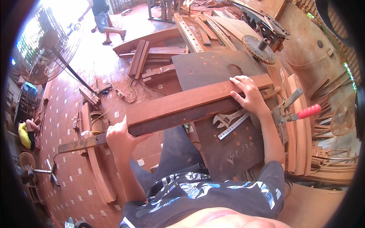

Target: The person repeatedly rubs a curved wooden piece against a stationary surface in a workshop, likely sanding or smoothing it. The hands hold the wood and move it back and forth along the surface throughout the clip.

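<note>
I judge this a positioning step: the wooden board (190, 99) lies at 12 o'clock along the dark bar (178, 121), calling next for even pressure. My right hand (249, 95), at 2 o'clock, rests spread fingers atop it; my left hand (123, 135), at 8, meets its end, thumb apart, grip unclear.

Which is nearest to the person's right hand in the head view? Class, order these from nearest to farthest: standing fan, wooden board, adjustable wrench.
From the right hand:
1. Wooden board: directly under the hand, touching it.
2. Adjustable wrench: on the dark tabletop, beside the forearm.
3. Standing fan: far off, upper left.
</note>
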Demonstrator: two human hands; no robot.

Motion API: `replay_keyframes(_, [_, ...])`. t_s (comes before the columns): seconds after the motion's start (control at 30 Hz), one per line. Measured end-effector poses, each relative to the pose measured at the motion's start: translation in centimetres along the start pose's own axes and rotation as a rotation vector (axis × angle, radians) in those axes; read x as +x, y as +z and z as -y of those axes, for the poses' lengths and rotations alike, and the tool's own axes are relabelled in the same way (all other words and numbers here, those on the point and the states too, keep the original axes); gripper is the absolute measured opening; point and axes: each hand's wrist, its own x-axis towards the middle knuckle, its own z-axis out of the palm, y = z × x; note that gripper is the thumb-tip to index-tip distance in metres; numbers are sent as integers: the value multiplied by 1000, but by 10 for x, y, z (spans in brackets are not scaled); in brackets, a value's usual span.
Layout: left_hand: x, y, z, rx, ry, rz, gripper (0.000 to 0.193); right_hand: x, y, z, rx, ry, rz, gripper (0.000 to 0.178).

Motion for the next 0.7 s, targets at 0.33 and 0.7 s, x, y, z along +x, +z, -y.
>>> replay_keyframes(0.33, [1, -5, 4, -4, 57, 86, 103, -2, -3, 10, -143, -4, 93, 58])
replay_keyframes(0.7, [8, 12, 13, 52, 93, -11, 87, 5, 18, -17, -114, -76, -34, 54])
